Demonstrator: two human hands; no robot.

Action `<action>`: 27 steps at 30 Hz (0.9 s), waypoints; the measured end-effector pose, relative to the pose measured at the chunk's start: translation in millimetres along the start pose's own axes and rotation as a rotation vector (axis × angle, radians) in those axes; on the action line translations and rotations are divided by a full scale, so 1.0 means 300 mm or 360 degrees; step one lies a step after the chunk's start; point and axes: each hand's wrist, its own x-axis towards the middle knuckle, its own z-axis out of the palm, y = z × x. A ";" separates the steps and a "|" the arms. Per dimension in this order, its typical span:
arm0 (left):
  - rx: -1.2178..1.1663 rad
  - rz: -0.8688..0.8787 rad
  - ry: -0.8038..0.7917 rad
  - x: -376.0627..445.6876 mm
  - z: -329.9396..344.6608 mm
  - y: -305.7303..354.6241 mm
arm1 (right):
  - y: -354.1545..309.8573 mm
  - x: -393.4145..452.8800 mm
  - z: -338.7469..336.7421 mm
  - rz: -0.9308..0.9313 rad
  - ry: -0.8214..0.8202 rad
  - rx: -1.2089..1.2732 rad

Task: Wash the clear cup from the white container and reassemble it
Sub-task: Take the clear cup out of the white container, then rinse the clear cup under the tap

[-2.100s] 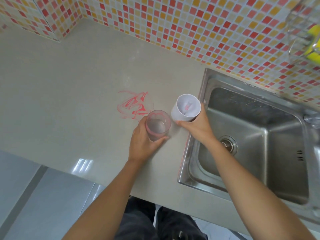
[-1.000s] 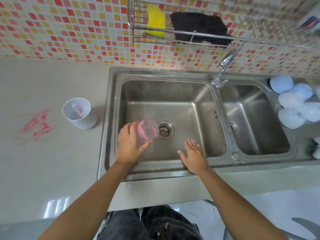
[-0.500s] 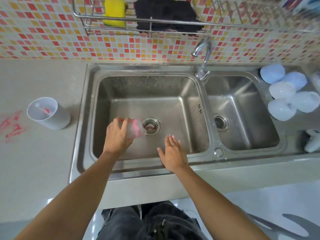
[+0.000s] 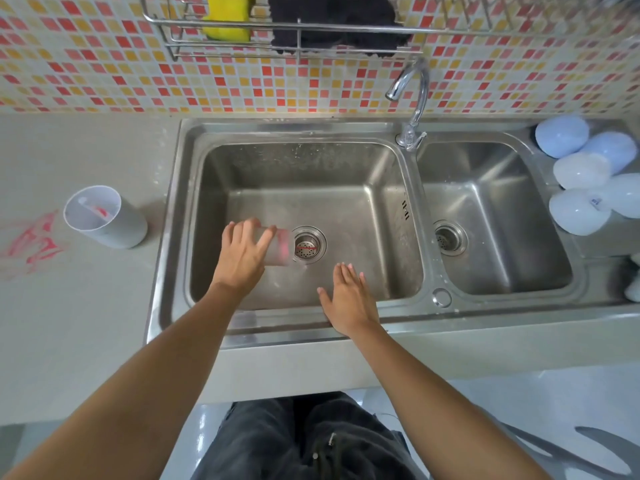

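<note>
My left hand [image 4: 242, 252] grips the clear cup [image 4: 280, 245], tipped on its side over the left sink basin [image 4: 311, 174], its mouth pointing toward the drain [image 4: 308, 244]. The cup shows a pink-red tint at its rim. My right hand [image 4: 348, 296] hovers flat and empty, fingers spread, above the basin's front part. The white container [image 4: 104, 216] stands upright on the counter left of the sink, with a pink-red smear inside.
A faucet [image 4: 412, 98] rises between the two basins. The wall rack [image 4: 294, 32] holds a yellow sponge [image 4: 227, 15] and a black cloth [image 4: 332, 19]. Several pale blue-white rounded objects [image 4: 585, 178] sit at the right. Red marks [image 4: 31, 242] stain the counter.
My left hand carried the clear cup from the counter over the left basin and tipped it toward the drain. My right hand let go of the white container and moved over the sink.
</note>
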 end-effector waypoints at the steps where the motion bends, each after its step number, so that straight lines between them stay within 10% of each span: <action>1: 0.0044 0.0049 0.0004 0.004 -0.002 -0.004 | 0.000 0.001 -0.002 0.0005 -0.0012 -0.0002; 14: -0.0167 -0.0093 -0.0091 0.062 -0.047 -0.024 | 0.015 0.014 -0.038 0.0061 0.0020 0.0299; 27: -0.1228 -0.0215 0.0008 0.481 -0.295 0.236 | 0.321 0.571 -0.640 0.0400 0.0556 0.0767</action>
